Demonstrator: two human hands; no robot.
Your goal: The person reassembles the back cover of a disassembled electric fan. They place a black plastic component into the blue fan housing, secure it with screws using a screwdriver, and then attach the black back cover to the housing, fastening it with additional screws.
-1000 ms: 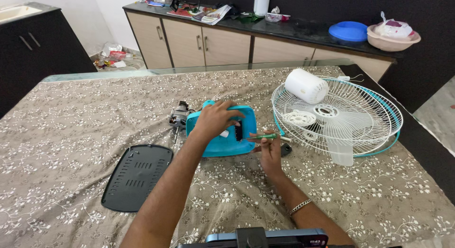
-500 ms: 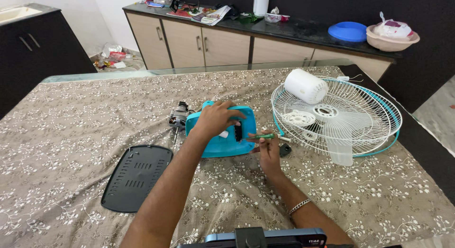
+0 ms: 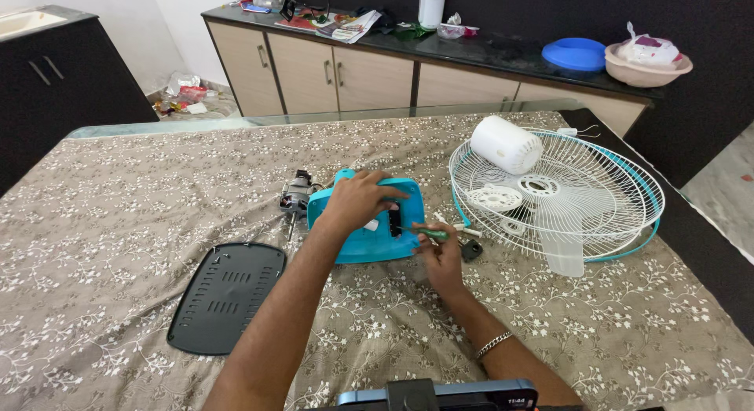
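Screwdriver point(image 3: 430, 234) level, tip leftward

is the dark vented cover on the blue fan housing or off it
Off. The dark vented cover lies flat on the tablecloth, apart from the blue housing under the left hand.

head cam | looks down, forward | near table point(image 3: 118, 191) (single view)
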